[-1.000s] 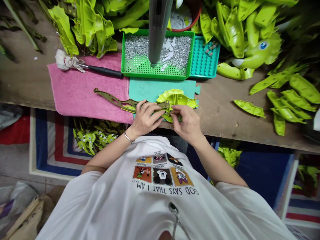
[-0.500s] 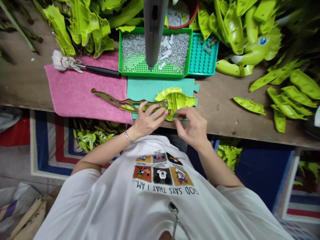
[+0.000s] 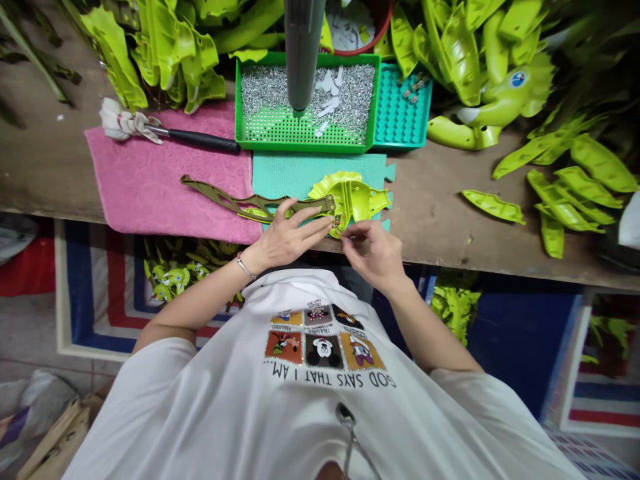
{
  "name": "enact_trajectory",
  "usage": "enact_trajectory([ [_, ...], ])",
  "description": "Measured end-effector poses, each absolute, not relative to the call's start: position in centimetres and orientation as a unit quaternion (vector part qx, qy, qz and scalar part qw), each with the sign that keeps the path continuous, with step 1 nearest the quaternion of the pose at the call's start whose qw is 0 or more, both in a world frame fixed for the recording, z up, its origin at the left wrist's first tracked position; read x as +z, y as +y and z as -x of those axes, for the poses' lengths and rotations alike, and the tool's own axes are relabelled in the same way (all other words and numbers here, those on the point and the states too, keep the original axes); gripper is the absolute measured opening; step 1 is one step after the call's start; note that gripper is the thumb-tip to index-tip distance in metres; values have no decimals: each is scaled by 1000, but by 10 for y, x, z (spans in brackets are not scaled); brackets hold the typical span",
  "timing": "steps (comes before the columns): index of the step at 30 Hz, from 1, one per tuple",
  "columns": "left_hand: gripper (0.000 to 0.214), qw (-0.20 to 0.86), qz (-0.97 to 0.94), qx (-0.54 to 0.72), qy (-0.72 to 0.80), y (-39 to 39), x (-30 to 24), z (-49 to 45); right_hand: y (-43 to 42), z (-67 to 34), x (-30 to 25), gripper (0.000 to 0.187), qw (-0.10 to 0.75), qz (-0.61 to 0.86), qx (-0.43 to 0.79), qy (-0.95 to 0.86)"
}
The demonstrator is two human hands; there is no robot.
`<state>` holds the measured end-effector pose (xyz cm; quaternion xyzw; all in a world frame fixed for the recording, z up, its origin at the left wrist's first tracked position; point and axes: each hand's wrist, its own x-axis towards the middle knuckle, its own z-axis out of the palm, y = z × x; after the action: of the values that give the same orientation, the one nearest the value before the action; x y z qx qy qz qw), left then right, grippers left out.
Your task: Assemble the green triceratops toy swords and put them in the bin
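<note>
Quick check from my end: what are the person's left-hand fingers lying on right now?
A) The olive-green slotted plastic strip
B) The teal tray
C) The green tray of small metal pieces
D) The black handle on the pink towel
A. The left hand lies with its fingers across the olive-green slotted plastic strip, which reaches the lime-green moulded plastic part.

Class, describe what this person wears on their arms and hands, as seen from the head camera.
The left hand and right hand are bare, without gloves. A thin silver bracelet circles the left wrist, and short white T-shirt sleeves end above the elbows.
</note>
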<state>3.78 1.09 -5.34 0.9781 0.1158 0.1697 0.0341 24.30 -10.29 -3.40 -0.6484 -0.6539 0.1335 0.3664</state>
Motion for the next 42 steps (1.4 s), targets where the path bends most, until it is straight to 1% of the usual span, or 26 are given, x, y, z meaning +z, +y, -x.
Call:
enact_trajectory([
  [3,31,38,-974,198,102,13,-53,-40,-100,-240,-42,13,355,631,77,-686],
  [6,30,41,-976,190,100,12,-52,-40,-101,-238,-43,12,346,632,41,-692],
  [10,32,37,-980,155,116,8,-51,-41,-107,-241,-32,13,351,644,80,-675],
  [13,33,43,-982,134,127,5,-50,-41,-110,-244,-26,11,349,652,99,-666],
  [18,28,27,-975,186,120,3,-51,-42,-108,-240,-29,16,401,650,63,-642],
  [22,30,68,-977,158,129,0,-52,-42,-104,-237,-36,17,432,642,63,-630],
  [25,33,98,-976,133,141,-1,-54,-41,-103,-238,-40,18,421,657,44,-623],
  [33,38,107,-977,132,130,-1,-56,-38,-107,-234,-49,21,392,704,2,-592],
  [37,41,98,-980,110,135,-2,-57,-39,-106,-231,-45,18,359,757,40,-544],
  [42,49,111,-977,119,141,-5,-59,-41,-98,-235,-26,18,346,794,177,-466],
])
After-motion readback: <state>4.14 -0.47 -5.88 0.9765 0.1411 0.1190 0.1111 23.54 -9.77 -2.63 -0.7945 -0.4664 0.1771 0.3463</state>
